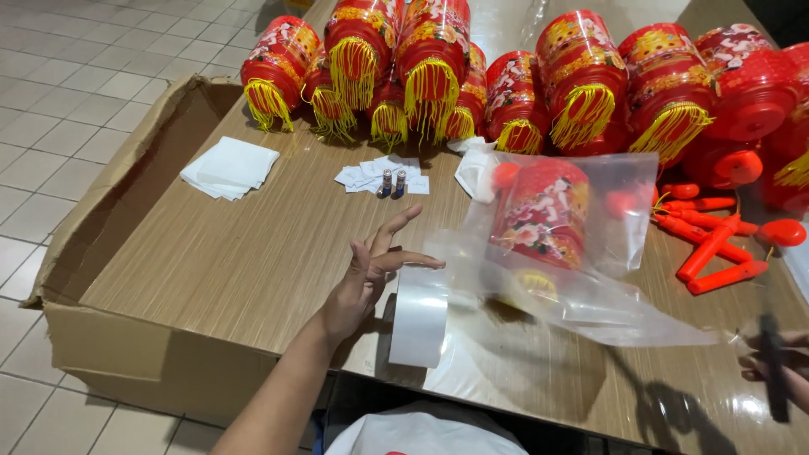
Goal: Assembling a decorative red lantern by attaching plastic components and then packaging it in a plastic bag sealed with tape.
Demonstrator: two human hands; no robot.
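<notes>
My left hand [368, 275] hovers over the wooden table [244, 253] with fingers spread, holding nothing. It is just left of a clear plastic bag [590, 303] that contains a red lantern [541, 212] with flower print. A strip of clear plastic [419, 316] hangs off the table's front edge beside the hand. My right hand [779, 362] is at the far right edge, blurred, closed on a dark thin object [771, 362] whose kind I cannot tell.
Several red lanterns with yellow tassels [430, 67] line the back of the table. Two small batteries [392, 183] lie among white paper slips, and a stack of white sheets [229, 167] sits left. Orange-red plastic handles [716, 244] lie right. An open cardboard box [109, 219] stands on the floor left.
</notes>
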